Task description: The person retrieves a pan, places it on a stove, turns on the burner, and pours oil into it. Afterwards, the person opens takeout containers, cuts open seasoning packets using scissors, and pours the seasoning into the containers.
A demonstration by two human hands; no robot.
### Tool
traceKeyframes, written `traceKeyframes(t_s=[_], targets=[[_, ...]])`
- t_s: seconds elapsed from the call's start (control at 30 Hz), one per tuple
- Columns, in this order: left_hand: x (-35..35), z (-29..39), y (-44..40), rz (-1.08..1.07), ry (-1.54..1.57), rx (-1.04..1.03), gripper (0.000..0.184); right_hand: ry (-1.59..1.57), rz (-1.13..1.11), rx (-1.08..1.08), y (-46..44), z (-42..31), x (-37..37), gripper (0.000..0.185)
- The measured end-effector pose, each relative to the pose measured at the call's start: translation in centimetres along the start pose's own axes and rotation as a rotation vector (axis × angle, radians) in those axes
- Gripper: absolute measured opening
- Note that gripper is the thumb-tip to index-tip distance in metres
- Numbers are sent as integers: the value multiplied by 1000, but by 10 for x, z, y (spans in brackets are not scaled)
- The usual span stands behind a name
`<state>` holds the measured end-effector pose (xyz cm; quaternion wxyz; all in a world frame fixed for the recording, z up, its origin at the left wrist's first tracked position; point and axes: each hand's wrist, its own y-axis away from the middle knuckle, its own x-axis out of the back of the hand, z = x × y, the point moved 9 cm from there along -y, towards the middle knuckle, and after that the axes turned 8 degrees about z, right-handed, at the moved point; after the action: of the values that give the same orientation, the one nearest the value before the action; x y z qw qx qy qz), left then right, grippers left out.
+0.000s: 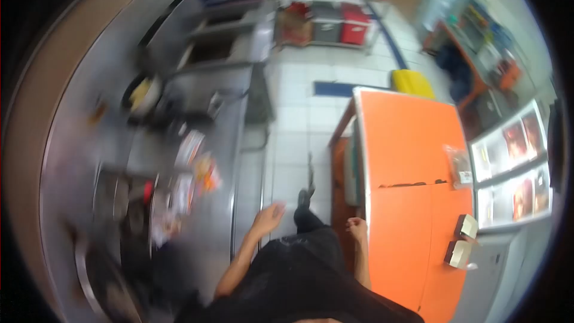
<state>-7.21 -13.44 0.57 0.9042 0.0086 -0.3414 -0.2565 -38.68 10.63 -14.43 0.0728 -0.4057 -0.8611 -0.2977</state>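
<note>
My left hand (268, 218) hangs in the air over the tiled floor, near the front edge of the metal counter (227, 173). Its fingers are blurred but look loosely stretched, and nothing shows in them. By the left side of the orange-topped table (397, 221) is my right hand (357, 227), with its fingers curled in and no object visible there. Nearest the left hand on the counter are blurred packets, one of them orange and yellow (207, 174).
A pan (142, 94) with yellow contents sits farther along the counter. Two small boxes (460, 253) and a plastic bag (459, 167) lie on the orange table. Ahead stand a grey bin (326, 24), a red bin (355, 24) and a yellow object (412, 84). Lit panels (511, 167) are at right.
</note>
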Motion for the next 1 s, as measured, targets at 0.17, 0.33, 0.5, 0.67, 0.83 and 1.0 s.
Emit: traceKeyframes(t_s=[0.17,0.33,0.5,0.67,0.83,1.0], targets=[[-4,25,-113,-172,-56,53,35,376,6,449,-154,-197,-75,31],[-33,9,-235,-261,72,93,42,338,-141,594,-259,-388,-163,31],[-32,50,-367,-686,72,353,40,382,-128,583,-366,-451,-233,25],[-33,83,-571,-730,15,-27,36,361,48,381,-450,-428,-204,25],[-28,178,-740,-731,-273,-363,38,-40,768,-175,-363,-373,-55,45],[-16,254,-824,-527,-247,-547,36,-136,1386,-419,-265,-240,86,32]])
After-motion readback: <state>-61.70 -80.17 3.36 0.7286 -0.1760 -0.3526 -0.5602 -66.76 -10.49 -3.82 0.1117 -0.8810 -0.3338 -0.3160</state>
